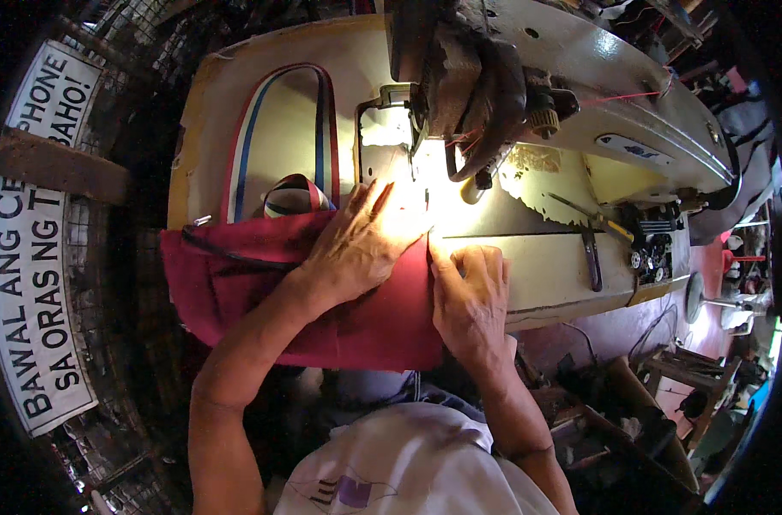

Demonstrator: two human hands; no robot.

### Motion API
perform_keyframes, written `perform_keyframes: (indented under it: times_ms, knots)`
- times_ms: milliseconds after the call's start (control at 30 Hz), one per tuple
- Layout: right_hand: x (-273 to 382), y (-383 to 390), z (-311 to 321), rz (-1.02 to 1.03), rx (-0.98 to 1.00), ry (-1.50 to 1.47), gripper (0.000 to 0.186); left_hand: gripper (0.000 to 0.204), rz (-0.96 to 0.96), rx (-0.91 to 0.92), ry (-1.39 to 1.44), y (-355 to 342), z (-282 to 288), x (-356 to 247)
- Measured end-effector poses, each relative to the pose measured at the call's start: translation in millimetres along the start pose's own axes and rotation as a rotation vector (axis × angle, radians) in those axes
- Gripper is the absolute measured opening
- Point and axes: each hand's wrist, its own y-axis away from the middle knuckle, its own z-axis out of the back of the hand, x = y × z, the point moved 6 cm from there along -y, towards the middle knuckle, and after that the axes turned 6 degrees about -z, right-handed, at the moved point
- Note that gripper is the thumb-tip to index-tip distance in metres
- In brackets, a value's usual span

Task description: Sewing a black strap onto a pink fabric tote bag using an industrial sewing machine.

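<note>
On a worn sewing table (545,270): left hand (361,236) flat on maroon cloth (374,322); right hand (472,292) near, fingers bent, at its right edge, cannot tell whether pinching. Spreads leftward beneath the left, lengthwise left to right, straight right edge toward the sewing machine (597,69). Beyond, looped striped webbing (326,129).

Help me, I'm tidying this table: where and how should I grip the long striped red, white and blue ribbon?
Perhaps pinch the ribbon at its far bend, coming from the far left: that arch is uncovered, clear of the dark red fabric by its near end and of the left hand.
</note>
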Motion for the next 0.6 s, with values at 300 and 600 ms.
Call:
perform_keyframes:
  times_ms: [300, 600]
  knots:
    - [-4.1, 4.3, 0.0, 0.025, 0.000, -0.080, 0.045, 0.038, 0.041, -0.060, 0.049, -0.4, 7.4, -1.1]
    - [-3.7, -0.1, -1.6, 0.058, 0.072, -0.108, 0.053, 0.036, 0.020, -0.096, 0.027, -0.1, 8.0, -2.7]
